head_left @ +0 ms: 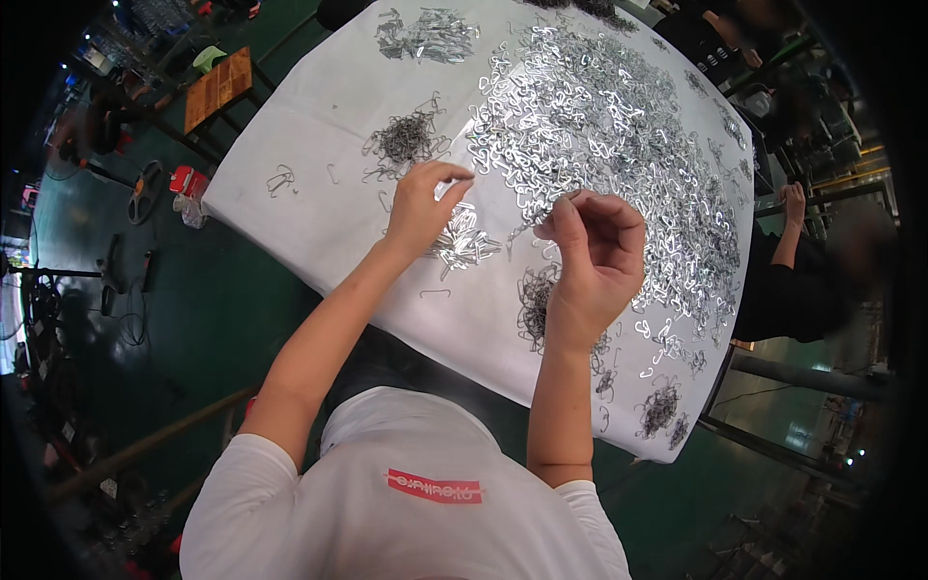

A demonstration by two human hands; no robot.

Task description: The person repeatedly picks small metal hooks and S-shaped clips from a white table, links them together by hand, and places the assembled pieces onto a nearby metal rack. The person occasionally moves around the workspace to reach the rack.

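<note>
Metal clips [599,126] too many to count | left hand [420,205] pinching 1 clip | right hand [594,256] closed, contents unclear

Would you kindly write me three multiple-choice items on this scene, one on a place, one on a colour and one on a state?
1. Where does the tangle of dark wire clips lie from the left hand?
A. beyond it, farther up the table
B. on the floor
C. on the person's lap

2. What colour is the table cover?
A. red
B. white
C. black

3. How are the fingers of the right hand set?
A. spread flat on the table
B. curled, tips pinched together
C. tucked under the table

Answers: 1 A, the tangle sits just above the left hand; 2 B, the cloth shows white between the shiny metal pieces; 3 B, the fingers fold inward, raised over the cloth.
</note>
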